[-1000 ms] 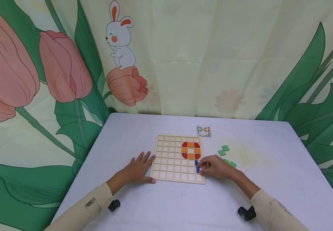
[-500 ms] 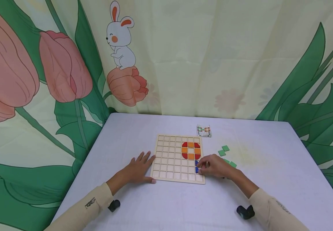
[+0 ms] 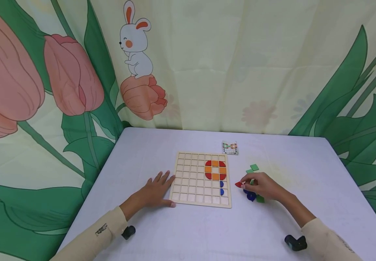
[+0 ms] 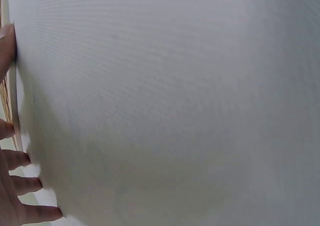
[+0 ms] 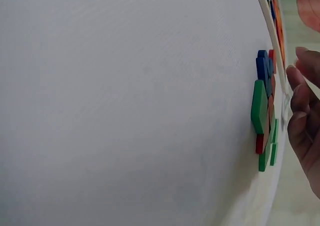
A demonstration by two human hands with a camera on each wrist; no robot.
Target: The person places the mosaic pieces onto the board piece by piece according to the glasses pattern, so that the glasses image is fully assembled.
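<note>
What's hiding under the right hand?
Around and below the right hand, blue pieces, green pieces and red pieces peek out. From above, the hand hides some of them, so I can't count them all.

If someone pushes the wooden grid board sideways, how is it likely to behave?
The board would probably slide rather than roll or tip, since it lies flat and broad on the table. It looks stiff: its outer edges run straight. Pushed toward its left side, it may meet resistance, because the left hand rests at that edge.
</note>
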